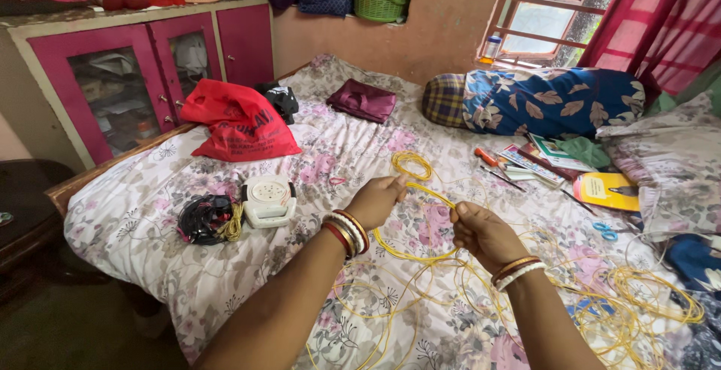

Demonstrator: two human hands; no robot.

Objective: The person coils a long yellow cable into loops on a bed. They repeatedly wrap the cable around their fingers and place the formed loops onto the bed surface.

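Everything lies on or around a bed with a floral bedsheet (150,212), and the account runs across it from its left edge. Behind that edge stands a pink cabinet with glass doors (113,77). On the sheet near the left edge lies a bundle of black cable (203,218), with a white round-faced electrical box (269,199) touching its right side. Farther up the sheet from these sits a red plastic bag (239,123), then a small black bundle (282,99) and a folded maroon cloth (363,100) toward the head of the bed. Over the middle of the bed the left hand (375,199), its wrist ringed with red and white bangles, is closed in a pinch on a thin yellow wire (420,253); a small coil of the same wire (411,164) lies on the sheet just beyond it. The wire runs taut from that pinch to the right hand (487,235), also bangled, which is clenched around it, and a loop sags down between the two hands. More of the yellow wire sprawls in loose tangles over the sheet below and to the right of the hands, reaching a denser heap (653,295) near the bed's right edge. Above the right hand lie an orange-handled tool (487,157), printed papers (537,160) and a yellow booklet (604,190), with blue-handled scissors (603,230) just below it. At the head of the bed rests a blue floral pillow (548,103).
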